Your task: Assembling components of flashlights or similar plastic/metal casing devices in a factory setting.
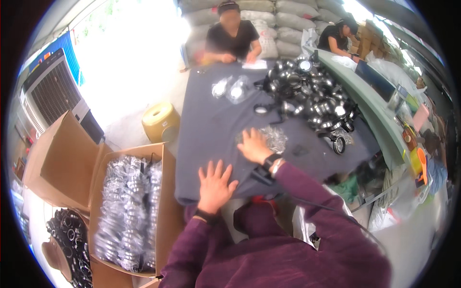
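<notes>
Head view looks down on your two hands at a table draped in a dark grey cloth. Your left hand lies flat on the cloth near its front edge, fingers spread wide and holding nothing. Your right hand, at about one o'clock from the left and near it, rests palm down with fingers open on a small heap of clear plastic bags; it presses on the heap rather than closing round anything, and a dark band sits on that wrist. From the right hand, at one to two o'clock, a big pile of black and silver rings covers the far right part of the cloth, with one loose ring lying at three o'clock from the hand, well apart from it. At twelve o'clock, farther up the cloth, lie two bagged rings. Past them, a person in a black shirt sits at the far end of the table, and another person in black leans at a pale green counter at two o'clock. At nine o'clock from your left hand an open cardboard box holds rows of bagged rings, and a yellow stool stands at eleven o'clock.
</notes>
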{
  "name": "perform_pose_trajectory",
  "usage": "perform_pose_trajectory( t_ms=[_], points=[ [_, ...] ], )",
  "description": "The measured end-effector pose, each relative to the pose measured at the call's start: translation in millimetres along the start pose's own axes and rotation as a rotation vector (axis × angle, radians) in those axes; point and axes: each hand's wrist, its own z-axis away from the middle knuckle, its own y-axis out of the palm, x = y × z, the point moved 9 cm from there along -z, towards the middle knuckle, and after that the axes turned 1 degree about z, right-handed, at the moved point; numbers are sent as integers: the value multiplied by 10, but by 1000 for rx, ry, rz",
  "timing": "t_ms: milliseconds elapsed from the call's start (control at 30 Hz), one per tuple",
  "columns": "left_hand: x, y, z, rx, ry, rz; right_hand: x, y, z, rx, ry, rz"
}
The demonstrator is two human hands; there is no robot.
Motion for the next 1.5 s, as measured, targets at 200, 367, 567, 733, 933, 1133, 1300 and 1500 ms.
perform_pose_trajectory(
  t_ms=[200, 367, 567, 733, 933, 1133, 1300, 1500],
  points=[
    [-117, -15, -88, -6, 6, 2, -5, 21, -174, -26, 41, -191],
    [179, 3, 126, -42, -28, 142, 425, -19, 36, -18, -110, -56],
    [552, -607, 794, -232, -109, 623, 460, -607, 1193, -226, -383, -481],
    [1539, -1318, 3183, -662, -891, 302, -214, 94, 1665, 120, -170, -816],
    [1148, -1679, 6516, -670, -1625, -205, -525, 625, 1773, 392, 311, -1297],
    [-10, -170, 8105, 274, -1437, -362, -781, 866, 1684, 352, 567, -1852],
    [-284, 481, 7878, 319, -2240, 312, -1116, 926, 1455, -74, 751, -2105],
    [-382, 180, 8193, 68, -2437, -68, -1750, 1091, 1149, -234, 566, -1965]
  ],
)
